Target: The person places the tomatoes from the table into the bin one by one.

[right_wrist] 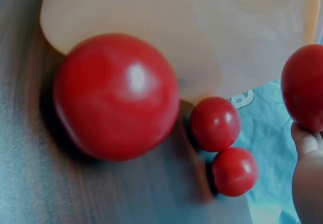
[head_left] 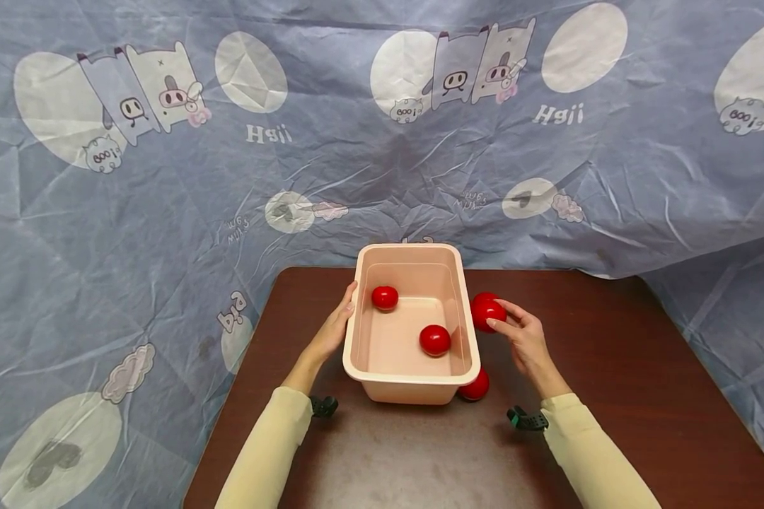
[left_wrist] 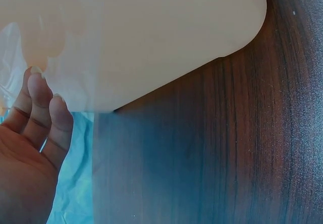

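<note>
A pale pink plastic bin (head_left: 410,390) stands on the table, with one tomato (head_left: 385,298) inside at the back left and another (head_left: 435,341) toward the front right. Along its left wall my left hand (head_left: 330,331) rests from outside, fingers extended with fingertips at the wall in the left wrist view. To the bin's right, my right hand (head_left: 527,339) pinches a red tomato (head_left: 489,317) between thumb and fingers, level with the rim. Below it in the right wrist view, a large-looking tomato (right_wrist: 116,98) and two smaller-looking ones, a tomato (right_wrist: 215,124) and a tomato (right_wrist: 234,171), lie beside the bin.
The dark brown wooden table (head_left: 617,367) extends to both sides of the bin. A blue-grey patterned cloth (head_left: 331,141) hangs behind the table and down its sides. Black straps, such as the band (head_left: 527,418), sit at both wrists.
</note>
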Action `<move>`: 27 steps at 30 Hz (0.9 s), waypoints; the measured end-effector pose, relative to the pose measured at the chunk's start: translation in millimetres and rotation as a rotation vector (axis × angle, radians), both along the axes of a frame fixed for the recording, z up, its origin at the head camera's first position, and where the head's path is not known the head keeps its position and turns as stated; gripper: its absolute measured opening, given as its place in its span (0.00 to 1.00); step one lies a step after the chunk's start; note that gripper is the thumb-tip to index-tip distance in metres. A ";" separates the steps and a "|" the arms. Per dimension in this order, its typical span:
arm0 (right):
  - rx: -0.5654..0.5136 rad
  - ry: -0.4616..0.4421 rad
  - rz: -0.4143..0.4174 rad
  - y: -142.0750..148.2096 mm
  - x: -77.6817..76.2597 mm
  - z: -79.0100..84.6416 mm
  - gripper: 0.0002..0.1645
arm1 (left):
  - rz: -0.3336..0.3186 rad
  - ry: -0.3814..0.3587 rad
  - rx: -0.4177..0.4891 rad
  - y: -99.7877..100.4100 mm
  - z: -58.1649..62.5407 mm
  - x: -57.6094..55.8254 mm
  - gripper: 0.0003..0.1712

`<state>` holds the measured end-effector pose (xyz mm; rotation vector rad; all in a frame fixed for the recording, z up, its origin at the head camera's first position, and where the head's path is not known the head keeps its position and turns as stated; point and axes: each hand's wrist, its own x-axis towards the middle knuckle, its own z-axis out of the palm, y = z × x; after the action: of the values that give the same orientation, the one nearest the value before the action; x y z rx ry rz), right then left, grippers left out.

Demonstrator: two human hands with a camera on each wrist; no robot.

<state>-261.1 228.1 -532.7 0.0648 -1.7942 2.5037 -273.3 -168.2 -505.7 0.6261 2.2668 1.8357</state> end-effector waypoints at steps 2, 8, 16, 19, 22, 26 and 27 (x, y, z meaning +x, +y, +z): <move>-0.009 0.009 -0.003 -0.7 -0.3 4.8 0.34 | 0.004 0.005 -0.006 0.1 1.5 0.0 0.32; -0.028 0.052 -0.009 -3.1 0.9 19.5 0.34 | 0.005 0.013 -0.020 0.0 3.2 -1.1 0.32; -0.098 0.115 -0.007 -3.7 1.7 37.5 0.30 | 0.035 0.031 0.005 -0.6 -23.1 -12.7 0.31; -0.094 0.134 0.005 -6.3 2.6 41.9 0.33 | 0.057 0.048 0.010 -0.5 -31.6 -15.8 0.31; -0.074 0.159 0.019 -10.6 4.2 45.2 0.34 | 0.063 0.068 0.022 -0.1 -33.8 -16.0 0.32; -0.031 0.197 0.044 -17.7 6.6 49.2 0.33 | 0.049 0.094 0.025 -0.9 -34.8 -16.6 0.32; -0.021 0.205 0.050 -19.7 7.1 50.3 0.33 | 0.051 0.091 0.025 -0.8 -34.8 -16.4 0.32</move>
<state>-254.0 208.4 -482.4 0.3558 -1.7053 2.4448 -289.7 -168.9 -540.5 0.6754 2.3411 1.8988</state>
